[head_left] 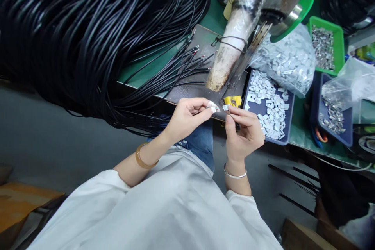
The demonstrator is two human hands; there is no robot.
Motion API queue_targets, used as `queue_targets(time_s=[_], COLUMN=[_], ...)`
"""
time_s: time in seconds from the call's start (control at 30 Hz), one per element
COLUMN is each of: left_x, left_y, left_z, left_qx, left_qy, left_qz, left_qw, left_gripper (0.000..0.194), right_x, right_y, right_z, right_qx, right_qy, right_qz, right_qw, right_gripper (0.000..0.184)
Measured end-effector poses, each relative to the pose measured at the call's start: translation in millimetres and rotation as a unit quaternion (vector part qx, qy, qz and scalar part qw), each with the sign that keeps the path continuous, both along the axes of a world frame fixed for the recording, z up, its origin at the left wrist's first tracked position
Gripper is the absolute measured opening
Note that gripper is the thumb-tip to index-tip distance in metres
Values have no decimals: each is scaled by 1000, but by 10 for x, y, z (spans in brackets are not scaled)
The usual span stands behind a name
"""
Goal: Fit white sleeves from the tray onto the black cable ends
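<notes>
My left hand (187,119) is closed in a pinch near the table's front edge, with taped fingertips, gripping a thin black cable that runs to it from the big bundle of black cables (96,35). My right hand (244,133) is closed beside it, pinching a small white metal clip (225,107) at its fingertips, almost touching the left fingertips. A blue tray (285,125) heaped with several such white clips lies just right of my hands. Stripped cable ends (196,52) fan out over a dark plate (205,39).
A wrapped machine arm (234,39) slants down to the plate, with a yellow piece (233,100) at its foot. A plastic bag of clips (288,60), a green tray (336,33) and a second blue tray (348,138) of metal parts stand to the right. The floor lies below.
</notes>
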State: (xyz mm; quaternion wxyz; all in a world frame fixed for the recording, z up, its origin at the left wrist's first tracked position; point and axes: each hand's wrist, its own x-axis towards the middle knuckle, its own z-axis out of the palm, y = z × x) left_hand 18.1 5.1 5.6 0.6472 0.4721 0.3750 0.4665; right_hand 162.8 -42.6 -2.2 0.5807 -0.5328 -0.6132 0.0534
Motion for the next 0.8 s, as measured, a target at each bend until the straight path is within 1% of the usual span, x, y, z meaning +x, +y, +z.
queue_targets(time_s=[0.13, 0.2, 0.33, 0.4, 0.53, 0.67, 0.8], left_x=[5, 9, 23, 33, 65, 100, 111], left_y=[5, 13, 40, 52, 67, 82, 99], left_z=[-2, 2, 20, 24, 9, -7, 19], left_qx=[4, 6, 5, 7, 13, 26, 51], left_qy=[3, 5, 14, 19, 32, 61, 77], left_qz=[5, 9, 16, 18, 35, 64, 73], left_qw=[1000, 1000, 1000, 1000, 999, 996, 993], left_gripper=[13, 13, 17, 17, 14, 10, 10], right_x=[3, 7, 18, 26, 38, 32, 18], right_y=[-10, -8, 11, 27, 71, 118, 145], right_z=[-21, -30, -39, -47, -63, -55, -14], right_qx=[-18, -21, 4, 19, 33, 9, 2], right_qy=[-13, -34, -110, -131, -144, -143, -141], right_qz=[15, 22, 16, 15, 7, -5, -7], right_qw=[1000, 999, 994, 991, 989, 990, 990], right_gripper=[16, 16, 18, 19, 19, 12, 10])
